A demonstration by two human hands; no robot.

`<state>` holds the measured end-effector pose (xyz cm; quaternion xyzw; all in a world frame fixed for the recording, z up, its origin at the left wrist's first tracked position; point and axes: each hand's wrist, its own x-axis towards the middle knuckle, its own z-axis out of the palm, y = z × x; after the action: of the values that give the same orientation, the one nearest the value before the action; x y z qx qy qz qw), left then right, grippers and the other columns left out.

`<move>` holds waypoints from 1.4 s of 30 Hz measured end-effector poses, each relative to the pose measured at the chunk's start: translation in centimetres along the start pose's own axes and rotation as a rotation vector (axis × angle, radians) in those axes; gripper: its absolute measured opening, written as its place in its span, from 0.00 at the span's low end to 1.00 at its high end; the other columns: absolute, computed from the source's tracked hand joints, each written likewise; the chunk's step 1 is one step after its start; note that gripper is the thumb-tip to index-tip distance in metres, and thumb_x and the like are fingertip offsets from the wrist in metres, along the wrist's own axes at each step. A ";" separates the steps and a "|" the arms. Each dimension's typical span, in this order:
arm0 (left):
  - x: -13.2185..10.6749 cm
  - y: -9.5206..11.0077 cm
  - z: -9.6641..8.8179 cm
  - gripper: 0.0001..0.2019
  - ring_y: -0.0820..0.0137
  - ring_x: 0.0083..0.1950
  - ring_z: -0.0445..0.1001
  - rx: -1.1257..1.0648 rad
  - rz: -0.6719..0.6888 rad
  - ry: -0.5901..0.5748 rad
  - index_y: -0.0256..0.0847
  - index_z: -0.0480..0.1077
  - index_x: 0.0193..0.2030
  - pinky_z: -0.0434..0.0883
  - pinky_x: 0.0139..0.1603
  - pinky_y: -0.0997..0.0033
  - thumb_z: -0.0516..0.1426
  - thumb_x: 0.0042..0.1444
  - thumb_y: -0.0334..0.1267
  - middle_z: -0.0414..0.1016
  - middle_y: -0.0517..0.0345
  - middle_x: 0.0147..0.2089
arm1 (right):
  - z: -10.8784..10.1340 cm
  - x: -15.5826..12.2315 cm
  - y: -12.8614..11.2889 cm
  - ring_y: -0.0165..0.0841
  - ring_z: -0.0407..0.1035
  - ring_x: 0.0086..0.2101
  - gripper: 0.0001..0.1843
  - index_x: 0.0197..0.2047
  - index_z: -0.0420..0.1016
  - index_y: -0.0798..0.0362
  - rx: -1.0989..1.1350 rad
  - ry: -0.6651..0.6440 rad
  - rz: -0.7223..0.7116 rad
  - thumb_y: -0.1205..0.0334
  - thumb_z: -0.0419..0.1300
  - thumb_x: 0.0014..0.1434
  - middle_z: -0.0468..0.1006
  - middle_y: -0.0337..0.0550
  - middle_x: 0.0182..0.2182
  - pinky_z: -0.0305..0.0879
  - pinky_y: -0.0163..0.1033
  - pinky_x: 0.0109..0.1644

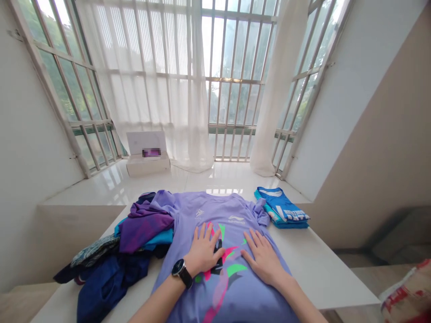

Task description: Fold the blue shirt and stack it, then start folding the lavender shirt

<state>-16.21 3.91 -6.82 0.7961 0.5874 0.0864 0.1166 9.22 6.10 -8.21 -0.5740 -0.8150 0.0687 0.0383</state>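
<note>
A lilac T-shirt (pixel 215 215) with a pink, green and black print lies spread flat on the white table (pixel 313 264), collar away from me. My left hand (pixel 204 251), with a black watch on the wrist, rests flat on the shirt's chest, fingers spread. My right hand (pixel 264 258) lies flat beside it on the right half of the print. Neither hand holds anything.
A loose heap of purple, teal and dark blue clothes (pixel 128 246) lies left of the shirt. A folded stack of blue shirts (pixel 281 208) sits at the table's far right. A white box (pixel 147 154) stands on the window ledge behind. A patterned bag (pixel 407 294) is at bottom right.
</note>
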 end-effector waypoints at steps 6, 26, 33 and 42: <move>-3.3 1.5 -0.4 0.37 0.41 0.75 0.34 -0.010 -0.028 -0.071 0.48 0.46 0.75 0.38 0.69 0.31 0.42 0.64 0.63 0.39 0.42 0.77 | -0.7 -3.2 -0.5 0.46 0.42 0.70 0.40 0.72 0.52 0.46 0.037 -0.011 -0.009 0.34 0.42 0.64 0.49 0.45 0.72 0.44 0.57 0.72; 8.9 5.0 1.9 0.32 0.46 0.75 0.43 0.005 0.167 0.063 0.47 0.54 0.72 0.41 0.70 0.33 0.42 0.66 0.58 0.50 0.47 0.75 | -1.5 2.1 10.4 0.46 0.77 0.34 0.25 0.40 0.78 0.53 0.591 0.380 0.425 0.45 0.62 0.43 0.83 0.47 0.29 0.72 0.47 0.41; 8.4 4.6 2.2 0.33 0.45 0.75 0.42 -0.012 0.182 0.082 0.49 0.53 0.72 0.39 0.70 0.32 0.42 0.65 0.60 0.49 0.47 0.75 | -3.4 -1.1 10.5 0.41 0.77 0.32 0.20 0.35 0.79 0.54 1.238 0.170 0.416 0.49 0.68 0.43 0.83 0.44 0.30 0.73 0.42 0.35; 6.8 6.7 2.0 0.36 0.37 0.75 0.34 -0.026 0.155 -0.017 0.48 0.48 0.74 0.34 0.65 0.22 0.40 0.64 0.62 0.41 0.45 0.77 | -4.2 -2.0 12.1 0.44 0.79 0.35 0.26 0.44 0.74 0.48 1.523 0.345 0.641 0.49 0.70 0.42 0.84 0.48 0.38 0.75 0.44 0.31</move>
<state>-7.56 8.32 -6.80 0.8383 0.5220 0.0958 0.1250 21.74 8.51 -5.91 -0.5974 -0.3262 0.5184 0.5177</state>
